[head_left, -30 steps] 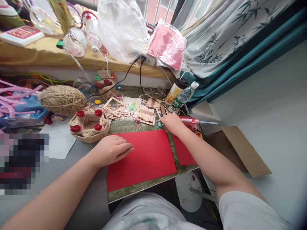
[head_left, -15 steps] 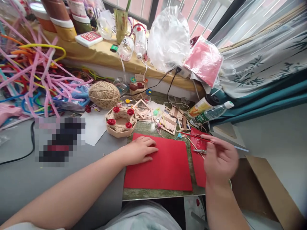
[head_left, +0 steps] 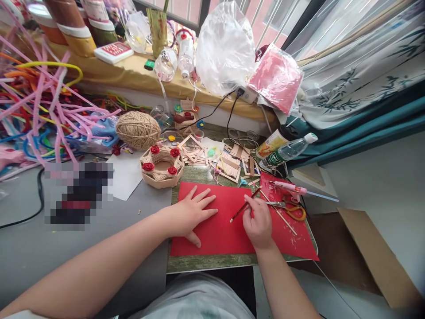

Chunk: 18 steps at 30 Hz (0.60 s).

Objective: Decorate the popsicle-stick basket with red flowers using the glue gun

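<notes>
A red sheet [head_left: 226,239] lies on the green table in front of me. My left hand [head_left: 189,215] rests flat on its left part with the fingers spread. Over the sheet's right part, my right hand [head_left: 258,221] holds a thin dark pencil [head_left: 239,211] between thumb and fingers, its light end slanting down toward the middle of the sheet. Behind my left hand stands a twine-wrapped ring box [head_left: 162,167] with red roses on top. A second red sheet [head_left: 300,246], to the right, carries orange-handled scissors [head_left: 294,210], a pink glue gun [head_left: 288,187] and a thin stick [head_left: 280,212].
A twine ball [head_left: 137,130] and a white paper [head_left: 124,175] lie at the left, near tangled pipe cleaners [head_left: 58,99]. Behind are craft sticks [head_left: 229,167] and a plastic bottle [head_left: 285,153]. A cardboard box [head_left: 375,252] is at the right.
My right hand has moved left and down over the red sheet with the pencil, uncovering the scissors and glue gun. My left hand has spread its fingers wider. The view has shifted slightly.
</notes>
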Each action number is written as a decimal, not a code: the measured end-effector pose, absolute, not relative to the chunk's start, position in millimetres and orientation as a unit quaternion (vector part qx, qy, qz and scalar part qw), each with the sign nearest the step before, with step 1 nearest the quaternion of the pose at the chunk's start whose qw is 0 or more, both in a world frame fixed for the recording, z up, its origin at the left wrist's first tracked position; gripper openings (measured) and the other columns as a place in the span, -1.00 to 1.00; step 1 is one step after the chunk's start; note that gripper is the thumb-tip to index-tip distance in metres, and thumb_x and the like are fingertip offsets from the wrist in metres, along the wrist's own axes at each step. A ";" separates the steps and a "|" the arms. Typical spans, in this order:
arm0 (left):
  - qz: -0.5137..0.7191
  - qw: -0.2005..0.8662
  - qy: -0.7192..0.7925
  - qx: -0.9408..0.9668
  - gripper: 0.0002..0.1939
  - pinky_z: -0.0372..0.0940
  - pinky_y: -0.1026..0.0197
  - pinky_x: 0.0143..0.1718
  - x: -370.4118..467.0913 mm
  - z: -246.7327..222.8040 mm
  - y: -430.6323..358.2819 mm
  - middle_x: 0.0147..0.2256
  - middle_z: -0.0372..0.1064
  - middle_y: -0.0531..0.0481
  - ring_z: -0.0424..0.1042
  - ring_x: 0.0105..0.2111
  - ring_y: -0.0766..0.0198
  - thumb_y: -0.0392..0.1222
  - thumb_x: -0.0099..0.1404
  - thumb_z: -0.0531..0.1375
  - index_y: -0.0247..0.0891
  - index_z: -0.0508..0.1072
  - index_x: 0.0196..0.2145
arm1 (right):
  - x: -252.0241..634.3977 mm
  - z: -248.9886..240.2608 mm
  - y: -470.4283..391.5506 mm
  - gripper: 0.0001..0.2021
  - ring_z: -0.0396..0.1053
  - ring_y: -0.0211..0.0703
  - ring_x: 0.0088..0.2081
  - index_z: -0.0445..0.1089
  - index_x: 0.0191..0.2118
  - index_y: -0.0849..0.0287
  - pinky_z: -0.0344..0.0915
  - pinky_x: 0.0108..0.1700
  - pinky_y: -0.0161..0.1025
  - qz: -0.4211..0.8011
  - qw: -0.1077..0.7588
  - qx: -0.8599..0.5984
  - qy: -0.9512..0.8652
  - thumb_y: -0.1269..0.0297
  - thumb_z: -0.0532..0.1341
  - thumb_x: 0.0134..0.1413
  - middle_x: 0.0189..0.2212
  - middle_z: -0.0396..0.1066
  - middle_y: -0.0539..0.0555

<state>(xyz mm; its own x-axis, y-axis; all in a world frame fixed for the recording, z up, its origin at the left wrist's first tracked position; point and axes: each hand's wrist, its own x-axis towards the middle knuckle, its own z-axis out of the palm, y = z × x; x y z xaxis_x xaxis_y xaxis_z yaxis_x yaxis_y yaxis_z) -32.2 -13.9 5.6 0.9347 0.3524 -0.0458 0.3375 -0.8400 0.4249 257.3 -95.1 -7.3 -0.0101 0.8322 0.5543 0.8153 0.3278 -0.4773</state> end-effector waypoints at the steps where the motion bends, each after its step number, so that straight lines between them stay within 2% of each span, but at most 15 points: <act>1: 0.024 0.220 0.163 0.961 0.10 -0.33 -0.55 0.43 -30.5 8.5 -16.2 0.50 -0.05 -0.42 -0.15 0.51 -0.41 0.34 0.05 0.46 -0.22 0.29 0.41 | 255.1 -3.6 -93.6 -0.63 0.49 0.16 -0.03 0.45 0.18 -0.09 0.49 0.07 0.24 0.017 0.428 -0.601 -0.675 0.32 0.25 0.30 -0.10 0.47 0.19; 3: 0.048 0.236 0.117 0.963 -0.07 -0.28 -0.41 0.49 -26.7 13.2 -23.0 0.46 0.08 -0.34 -0.03 0.50 -0.25 0.29 0.18 0.40 -0.21 0.34 0.38 | 249.0 6.9 -90.6 -0.74 0.50 0.11 -0.11 0.46 0.06 -0.05 0.50 0.04 0.19 0.086 0.499 -0.624 -0.595 0.21 0.33 0.27 -0.16 0.47 0.14; 5: 0.074 0.255 0.071 0.961 -0.18 -0.21 -0.29 0.51 -21.5 12.8 -33.1 0.45 0.14 -0.26 0.02 0.49 -0.15 0.25 0.29 0.33 -0.18 0.34 0.38 | 240.3 19.5 -86.1 -0.89 0.51 0.02 -0.23 0.47 -0.15 0.00 0.52 -0.03 0.10 0.217 0.553 -0.608 -0.527 0.13 0.26 0.36 -0.32 0.44 0.06; 7: 0.086 0.264 0.041 0.960 -0.22 -0.20 -0.27 0.52 -14.8 6.4 -44.9 0.46 0.11 -0.24 0.01 0.50 -0.12 0.22 0.36 0.27 -0.19 0.30 0.40 | 227.1 30.9 -77.5 -0.68 0.50 -0.04 -0.32 0.46 -0.34 0.03 0.52 -0.05 0.04 0.333 0.564 -0.572 -0.494 0.07 0.14 0.46 -0.47 0.38 0.01; 8: 0.086 0.266 0.035 0.960 -0.23 -0.23 -0.29 0.52 -11.5 1.9 -50.5 0.47 0.09 -0.25 0.01 0.50 -0.12 0.20 0.38 0.25 -0.21 0.28 0.41 | 218.3 34.9 -71.1 -0.64 0.50 -0.05 -0.33 0.48 -0.35 0.04 0.52 -0.05 0.04 0.372 0.560 -0.555 -0.490 0.05 0.11 0.47 -0.48 0.39 0.01; 9: 0.081 0.267 0.032 0.960 -0.21 -0.26 -0.33 0.51 -8.6 -2.8 -55.4 0.48 0.07 -0.27 0.01 0.50 -0.14 0.20 0.39 0.24 -0.24 0.26 0.42 | 208.2 37.0 -63.2 -0.65 0.51 -0.05 -0.31 0.53 -0.28 0.04 0.52 -0.02 0.05 0.402 0.555 -0.540 -0.490 0.03 0.12 0.47 -0.43 0.45 0.03; 11: 0.071 0.269 0.031 0.960 -0.14 -0.31 -0.38 0.50 -4.6 -10.1 -62.3 0.48 0.04 -0.33 0.00 0.50 -0.17 0.26 0.36 0.24 -0.30 0.24 0.43 | 185.7 34.0 -44.1 -0.68 0.55 -0.03 -0.20 0.57 0.01 0.01 0.52 0.00 0.04 0.479 0.525 -0.507 -0.487 -0.02 0.15 0.45 -0.22 0.57 0.09; 12: 0.069 0.267 0.030 0.961 -0.08 -0.33 -0.40 0.50 -3.7 -11.9 -64.2 0.48 0.04 -0.35 -0.01 0.50 -0.19 0.30 0.33 0.26 -0.33 0.23 0.43 | 174.7 28.7 -33.9 -0.68 0.55 -0.04 -0.18 0.56 0.06 0.00 0.53 -0.03 0.02 0.526 0.505 -0.486 -0.482 -0.02 0.20 0.41 -0.14 0.58 0.10; 13: 0.070 0.262 0.030 0.962 -0.01 -0.36 -0.41 0.50 -3.5 -12.3 -65.2 0.47 0.05 -0.37 -0.02 0.50 -0.21 0.35 0.27 0.29 -0.35 0.23 0.43 | 164.7 21.1 -24.0 -0.70 0.54 -0.07 -0.21 0.58 0.03 0.00 0.53 -0.08 -0.03 0.552 0.496 -0.465 -0.483 -0.03 0.25 0.37 -0.15 0.58 0.10; 16: 0.075 0.235 0.037 0.968 0.14 -0.40 -0.40 0.50 -5.7 -8.1 -64.3 0.43 0.14 -0.39 -0.01 0.48 -0.27 0.40 0.12 0.37 -0.39 0.23 0.43 | 146.6 -7.6 -2.4 -0.71 0.48 -0.17 -0.32 0.62 -0.23 0.06 0.48 -0.21 -0.17 0.565 0.483 -0.437 -0.507 -0.04 0.32 0.31 -0.33 0.53 0.05; 18: 0.074 0.219 0.040 0.972 0.15 -0.35 -0.39 0.51 -8.1 -5.3 -63.8 0.43 0.16 -0.36 0.00 0.48 -0.26 0.38 0.09 0.38 -0.39 0.24 0.43 | 144.4 -23.0 3.3 -0.72 0.47 -0.19 -0.36 0.61 -0.19 0.05 0.47 -0.24 -0.19 0.573 0.488 -0.440 -0.490 -0.04 0.29 0.34 -0.38 0.51 0.02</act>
